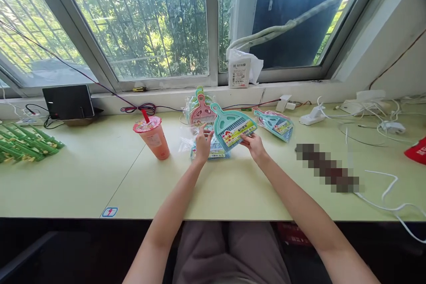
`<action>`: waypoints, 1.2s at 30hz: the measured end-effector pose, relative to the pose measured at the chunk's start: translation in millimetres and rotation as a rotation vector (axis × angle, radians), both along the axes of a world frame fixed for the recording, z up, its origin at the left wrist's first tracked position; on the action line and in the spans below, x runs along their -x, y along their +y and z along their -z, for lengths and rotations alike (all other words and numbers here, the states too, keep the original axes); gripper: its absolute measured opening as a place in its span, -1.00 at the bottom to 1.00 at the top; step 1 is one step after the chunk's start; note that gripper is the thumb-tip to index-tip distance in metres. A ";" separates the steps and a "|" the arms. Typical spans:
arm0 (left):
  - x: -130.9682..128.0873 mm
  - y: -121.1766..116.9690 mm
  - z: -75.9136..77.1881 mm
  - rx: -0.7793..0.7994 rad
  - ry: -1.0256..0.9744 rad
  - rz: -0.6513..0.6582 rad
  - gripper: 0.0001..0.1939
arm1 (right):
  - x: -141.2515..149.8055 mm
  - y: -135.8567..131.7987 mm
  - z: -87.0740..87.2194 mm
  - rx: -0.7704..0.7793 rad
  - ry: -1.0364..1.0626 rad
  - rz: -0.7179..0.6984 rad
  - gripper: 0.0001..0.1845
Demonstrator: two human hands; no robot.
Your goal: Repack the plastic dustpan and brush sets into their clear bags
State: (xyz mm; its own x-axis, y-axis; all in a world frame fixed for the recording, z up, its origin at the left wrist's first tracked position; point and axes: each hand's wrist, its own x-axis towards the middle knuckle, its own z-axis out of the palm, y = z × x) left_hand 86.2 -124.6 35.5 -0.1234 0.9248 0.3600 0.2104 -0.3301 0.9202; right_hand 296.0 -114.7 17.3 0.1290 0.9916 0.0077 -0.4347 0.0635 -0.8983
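A teal mini dustpan and brush set (233,128) with a yellow printed label is held up, tilted, above the table. My right hand (254,146) pinches its lower right corner. Just left of it, my left hand (203,144) is raised with thumb and fingers apart, in front of a pink dustpan set (201,113) on a pile in clear plastic wrap. Below the held set lies a blue dustpan set (218,150), partly hidden by the left hand. More wrapped sets, with a blue dustpan (274,124) on top, lie to the right.
A drink cup (154,138) with a red straw stands left of my hands. A tablet (69,103) and green stalk-like bundles (26,142) are farther left. Chargers (313,115) and white cables (391,186) spread over the right side, beside a pixelated patch. A small box (239,74) sits on the windowsill.
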 end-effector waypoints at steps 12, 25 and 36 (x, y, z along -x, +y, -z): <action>30.2 8.2 6.7 0.012 0.582 -0.112 -0.81 | -28.7 17.3 7.0 0.046 0.077 0.159 -0.77; 7.7 -6.2 -0.8 -0.225 0.780 0.014 -0.66 | -31.0 14.8 2.4 0.031 0.064 0.161 -0.77; -17.1 -12.5 6.1 -0.260 0.904 -0.215 -0.64 | -35.7 18.9 7.5 0.050 0.030 0.180 -0.81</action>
State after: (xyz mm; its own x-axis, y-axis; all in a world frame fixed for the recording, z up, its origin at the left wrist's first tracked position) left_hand 103.3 -137.0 29.4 0.1431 0.7928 0.5924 0.8835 -0.3721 0.2846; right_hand 331.7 -95.8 9.7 0.3040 0.9515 -0.0473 -0.4467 0.0984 -0.8893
